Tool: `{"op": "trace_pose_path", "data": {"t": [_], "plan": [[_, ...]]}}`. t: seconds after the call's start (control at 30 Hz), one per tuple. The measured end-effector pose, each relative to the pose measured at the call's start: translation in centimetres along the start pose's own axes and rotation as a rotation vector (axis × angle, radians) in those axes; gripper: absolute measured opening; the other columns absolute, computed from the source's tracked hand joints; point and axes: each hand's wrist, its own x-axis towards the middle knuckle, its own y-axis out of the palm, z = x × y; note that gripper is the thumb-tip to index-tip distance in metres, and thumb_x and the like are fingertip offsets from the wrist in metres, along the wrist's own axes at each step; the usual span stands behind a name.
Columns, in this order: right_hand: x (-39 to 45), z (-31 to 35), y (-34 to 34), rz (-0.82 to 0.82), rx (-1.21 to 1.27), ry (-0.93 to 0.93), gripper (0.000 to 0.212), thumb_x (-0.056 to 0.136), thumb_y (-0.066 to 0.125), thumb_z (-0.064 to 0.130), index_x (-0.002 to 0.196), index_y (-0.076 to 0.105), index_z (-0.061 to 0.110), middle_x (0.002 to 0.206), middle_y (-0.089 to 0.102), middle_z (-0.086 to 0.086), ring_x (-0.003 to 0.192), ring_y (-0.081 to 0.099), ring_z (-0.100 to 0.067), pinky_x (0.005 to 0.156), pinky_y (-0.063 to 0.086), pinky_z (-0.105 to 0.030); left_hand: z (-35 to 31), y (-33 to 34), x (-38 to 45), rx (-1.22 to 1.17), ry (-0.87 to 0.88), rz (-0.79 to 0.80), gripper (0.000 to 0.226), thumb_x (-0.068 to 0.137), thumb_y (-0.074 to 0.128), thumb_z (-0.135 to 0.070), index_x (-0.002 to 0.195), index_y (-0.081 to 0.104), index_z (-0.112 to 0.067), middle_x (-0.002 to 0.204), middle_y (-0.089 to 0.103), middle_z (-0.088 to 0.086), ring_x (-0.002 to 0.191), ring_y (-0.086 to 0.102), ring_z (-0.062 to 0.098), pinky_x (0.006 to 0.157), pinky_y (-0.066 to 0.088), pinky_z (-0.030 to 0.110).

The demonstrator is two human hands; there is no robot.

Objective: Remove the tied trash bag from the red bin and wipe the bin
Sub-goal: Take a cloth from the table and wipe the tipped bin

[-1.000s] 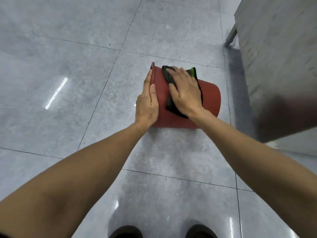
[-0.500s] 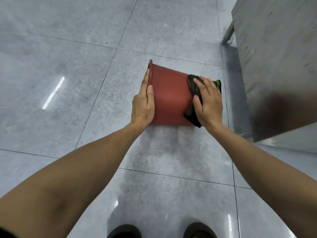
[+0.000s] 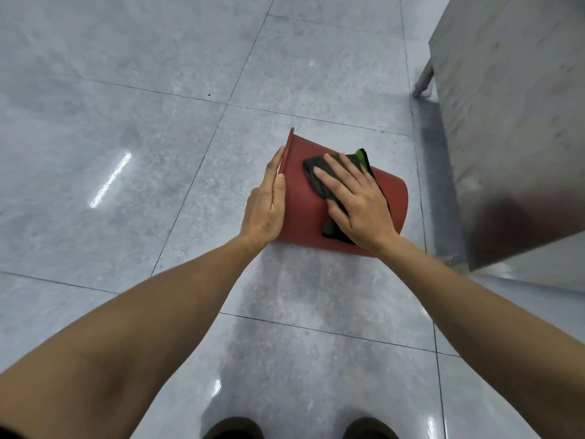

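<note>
Red plastic bin (image 3: 304,213) lying on its side on glossy grey floor tiles (image 3: 126,122), rim leftward.
Tapered, smooth-walled, matte. Dark cloth (image 3: 319,179) with green edge pressed flat against the upper wall under the spread right hand (image 3: 354,198); left hand (image 3: 266,207) flat, fingers straight, braced against the rim. Brushed-metal cabinet (image 3: 512,122) near, rightward.

Bare forearms (image 3: 177,315) — dark shoes (image 3: 232,428)

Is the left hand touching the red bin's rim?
Touching. The head view shows the left hand flat against the rim end of the red bin, which lies on its side, fingers along the rim with no visible gap.
</note>
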Motion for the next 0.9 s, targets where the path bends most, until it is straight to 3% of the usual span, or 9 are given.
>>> {"op": "trace_pose_path", "data": {"t": [0.13, 0.23, 0.4, 0.5, 0.57, 0.7, 0.77, 0.83, 0.9], "plan": [[-1.4, -0.1, 0.6, -0.055, -0.016, 0.02, 0.05, 0.097, 0.048, 0.022, 0.147, 0.047, 0.02, 0.157, 0.039, -0.005, 0.148, 0.029, -0.028, 0.119, 0.026, -0.053, -0.9, -0.4, 0.9, -0.045, -0.058, 0.057, 0.049, 0.1, 0.023, -0.045, 0.148, 0.028, -0.041, 0.095, 0.058, -0.006, 0.092, 0.065, 0.022, 0.084, 0.053, 0.033], [-3.0, -0.2, 1.0, -0.056, -0.061, -0.079, 0.05, 0.099, 0.047, 0.023, 0.149, 0.042, 0.021, 0.159, 0.035, -0.006, 0.15, 0.024, -0.029, 0.121, 0.022, -0.053, -3.1, 0.1, 4.1, -0.061, -0.18, 0.056, 0.051, 0.102, 0.028, -0.046, 0.144, 0.043, -0.022, 0.135, 0.057, -0.005, 0.127, 0.051, 0.012, 0.105, 0.037, 0.023], [-6.2, -0.4, 1.3, -0.022, -0.128, -0.18, 0.051, 0.104, 0.043, 0.023, 0.154, 0.033, 0.023, 0.161, 0.028, -0.006, 0.152, 0.02, -0.031, 0.121, 0.021, -0.054, -4.9, 1.1, 6.9, 0.078, -0.36, 0.041, 0.042, 0.104, 0.028, -0.033, 0.103, 0.059, -0.004, 0.112, 0.064, 0.018, 0.108, 0.058, 0.034, 0.089, 0.041, 0.036], [-6.9, -1.1, 1.2, -0.037, -0.149, -0.161, 0.052, 0.102, 0.046, 0.023, 0.153, 0.034, 0.023, 0.161, 0.03, -0.007, 0.151, 0.022, -0.03, 0.12, 0.023, -0.054, -4.7, 1.5, 6.1, 0.099, -0.281, -0.01, 0.036, 0.105, 0.028, -0.028, 0.089, 0.053, -0.009, 0.084, 0.059, 0.008, 0.088, 0.056, 0.029, 0.075, 0.036, 0.031], [-7.4, -1.4, 1.2, -0.064, -0.15, -0.071, 0.052, 0.101, 0.048, 0.024, 0.152, 0.036, 0.023, 0.16, 0.031, -0.007, 0.151, 0.022, -0.029, 0.121, 0.022, -0.053, -4.8, 1.6, 5.8, 0.079, -0.231, -0.016, 0.033, 0.106, 0.028, -0.028, 0.095, 0.055, -0.013, 0.086, 0.059, -0.001, 0.089, 0.055, 0.021, 0.079, 0.038, 0.03], [-7.8, -2.2, 0.9, -0.092, -0.1, 0.19, 0.054, 0.099, 0.046, 0.028, 0.152, 0.037, 0.02, 0.161, 0.029, -0.007, 0.152, 0.019, -0.027, 0.121, 0.021, -0.052, -3.7, 1.4, 4.6, -0.005, -0.123, -0.027, 0.045, 0.106, 0.029, -0.031, 0.145, 0.042, -0.013, 0.143, 0.052, 0.0, 0.133, 0.046, 0.011, 0.107, 0.029, 0.013], [-7.3, -2.7, 0.3, -0.133, -0.044, 0.338, 0.054, 0.097, 0.045, 0.028, 0.15, 0.04, 0.017, 0.16, 0.032, -0.007, 0.151, 0.021, -0.027, 0.122, 0.021, -0.048, -2.8, 1.4, 3.8, -0.046, -0.084, -0.059, 0.045, 0.105, 0.03, -0.031, 0.148, 0.038, -0.019, 0.119, 0.062, -0.012, 0.109, 0.057, -0.002, 0.093, 0.03, -0.001], [-6.1, -3.0, -0.4, -0.171, 0.038, 0.52, 0.053, 0.095, 0.044, 0.028, 0.147, 0.045, 0.017, 0.156, 0.038, -0.005, 0.148, 0.027, -0.025, 0.121, 0.024, -0.042, -2.1, 1.4, 3.1, -0.072, -0.071, -0.065, 0.044, 0.105, 0.03, -0.031, 0.148, 0.038, -0.025, 0.083, 0.045, -0.025, 0.073, 0.046, -0.012, 0.073, 0.035, -0.006], [-3.9, -3.5, -0.9, -0.19, 0.127, 0.704, 0.05, 0.093, 0.042, 0.029, 0.141, 0.052, 0.016, 0.15, 0.047, -0.003, 0.143, 0.036, -0.023, 0.117, 0.031, -0.042, -1.7, 1.3, 2.7, -0.109, -0.069, -0.059, 0.044, 0.105, 0.031, -0.031, 0.148, 0.038, -0.026, 0.082, 0.041, -0.028, 0.068, 0.043, -0.014, 0.071, 0.037, -0.005]]}}
